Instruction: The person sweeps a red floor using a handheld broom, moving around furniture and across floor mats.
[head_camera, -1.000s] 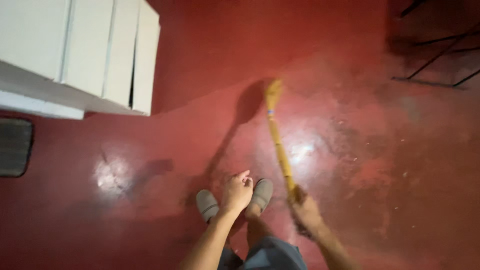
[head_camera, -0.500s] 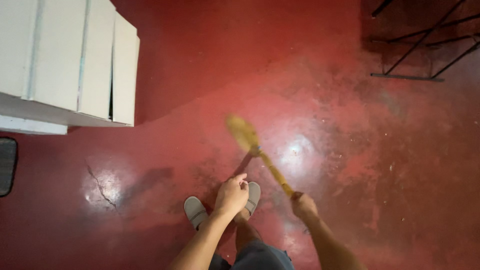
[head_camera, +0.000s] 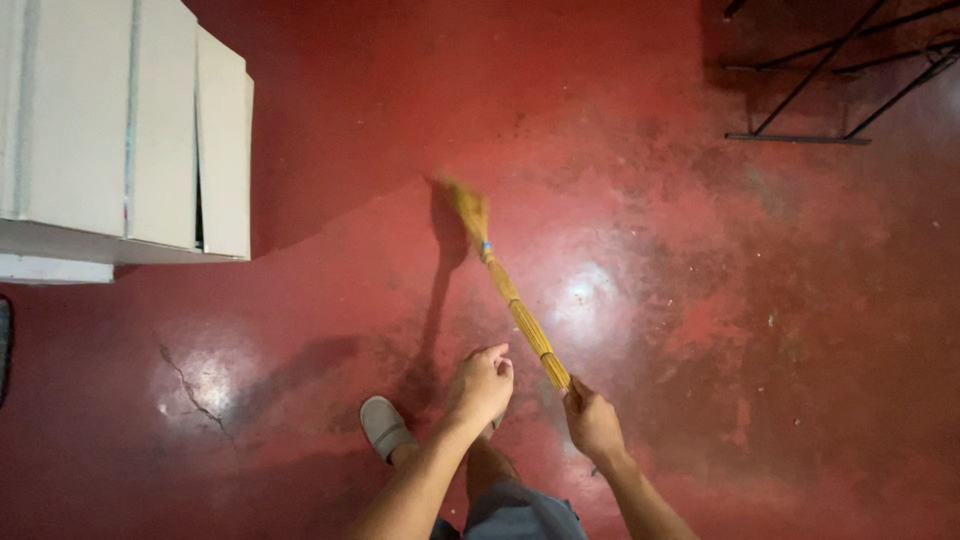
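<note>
Nearest, at the bottom edge, grey shorts (head_camera: 520, 515) and two bare forearms reaching forward. Just above, left hand (head_camera: 483, 383) loosely curled and empty, hanging in the air over the feet, touching nothing. Beside it, right hand (head_camera: 592, 420) closed tight round the near end of a long yellow stick broom (head_camera: 512, 302) of bundled thin ribs, tied with a small blue band near the brush end. Below the left forearm, one grey soft slipper (head_camera: 383, 425) flat on the glossy red cement floor (head_camera: 720, 420); the other foot mostly hidden behind the hands. Broom slanting away up and to the left, blurred brush tip down at the floor, beside its own dark shadow. Mid-stroke of a one-handed sweep, by the look of it. For a next stroke, seemingly: a firm right grip, tip kept low, aim toward the pale specks of dirt (head_camera: 770, 322) scattered off to the right. Further left, a thin dark crack (head_camera: 185, 385) in the floor. Farthest off, a white panelled cabinet (head_camera: 130, 130) at upper left and a black metal frame (head_camera: 810, 100) at upper right
</note>
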